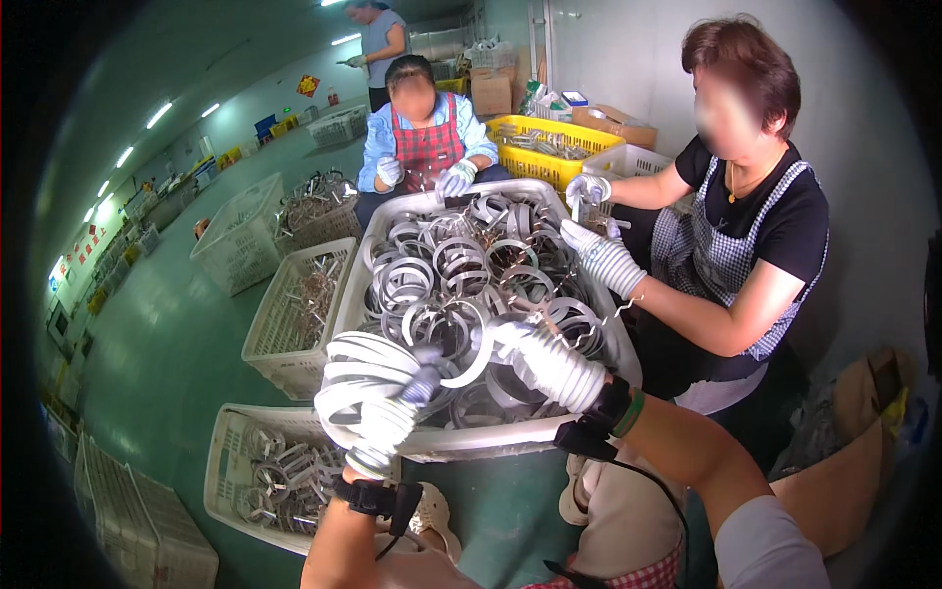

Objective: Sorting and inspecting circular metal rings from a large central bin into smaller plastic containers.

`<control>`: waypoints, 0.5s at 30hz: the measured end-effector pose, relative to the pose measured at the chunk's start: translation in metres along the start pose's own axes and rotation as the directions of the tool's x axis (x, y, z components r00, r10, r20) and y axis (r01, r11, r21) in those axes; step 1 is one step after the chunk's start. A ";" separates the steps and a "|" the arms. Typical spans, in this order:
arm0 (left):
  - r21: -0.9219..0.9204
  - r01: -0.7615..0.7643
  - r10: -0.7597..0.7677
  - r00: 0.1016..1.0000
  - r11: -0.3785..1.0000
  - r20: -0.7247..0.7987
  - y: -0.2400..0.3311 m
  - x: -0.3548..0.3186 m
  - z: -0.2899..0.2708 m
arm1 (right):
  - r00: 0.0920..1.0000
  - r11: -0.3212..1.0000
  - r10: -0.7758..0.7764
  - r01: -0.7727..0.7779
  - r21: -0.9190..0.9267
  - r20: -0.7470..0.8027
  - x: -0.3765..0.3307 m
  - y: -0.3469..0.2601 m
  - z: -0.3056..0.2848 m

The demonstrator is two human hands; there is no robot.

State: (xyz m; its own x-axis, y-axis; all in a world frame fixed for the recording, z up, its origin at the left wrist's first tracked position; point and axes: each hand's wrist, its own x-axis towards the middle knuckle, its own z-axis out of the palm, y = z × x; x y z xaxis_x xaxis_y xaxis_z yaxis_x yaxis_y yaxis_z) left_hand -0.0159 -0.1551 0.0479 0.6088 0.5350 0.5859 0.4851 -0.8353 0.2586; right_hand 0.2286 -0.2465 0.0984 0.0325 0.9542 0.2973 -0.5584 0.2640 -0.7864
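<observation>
A large white tub (500,444) in front of me is heaped with flat metal rings (461,257), some with thin bent strips attached. My left hand (400,398), in a white glove with grey fingertips, is closed on a stack of metal rings (355,365) at the tub's near left corner. My right hand (554,365), gloved too, is over the near side of the tub. Its fingers pinch the edge of one metal ring (481,358), which lies between my two hands. The fingertips of the right hand are partly blurred.
A person in a checked apron (731,226) works at the tub's right, another in a red plaid apron (427,147) at its far side. White crates (299,339) and a crate of metal rings (221,461) stand left. Behind is a yellow crate (559,142); cardboard (834,461) lies right.
</observation>
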 end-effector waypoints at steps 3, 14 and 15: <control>-0.087 0.240 -0.225 0.962 0.967 0.156 0.020 0.003 -0.013 | 0.979 0.972 0.195 -0.184 0.144 -0.066 -0.002 -0.010 0.004; -0.935 0.240 -0.502 0.794 -0.260 0.343 0.030 0.033 -0.066 | 0.998 0.726 0.056 -0.055 -0.686 -0.021 0.000 -0.026 -0.002; -0.938 0.237 -0.510 0.791 -0.254 0.338 0.025 0.031 -0.066 | 0.997 0.654 0.032 0.035 -0.756 0.074 -0.001 -0.027 -0.001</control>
State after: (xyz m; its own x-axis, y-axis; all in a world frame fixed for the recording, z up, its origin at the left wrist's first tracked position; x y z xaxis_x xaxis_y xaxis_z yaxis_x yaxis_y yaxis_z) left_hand -0.0266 -0.1676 0.1235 0.4463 0.8919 0.0724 -0.5676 0.2196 0.7935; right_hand 0.2445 -0.2542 0.1187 -0.0473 0.9491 0.3113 0.2622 0.3125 -0.9130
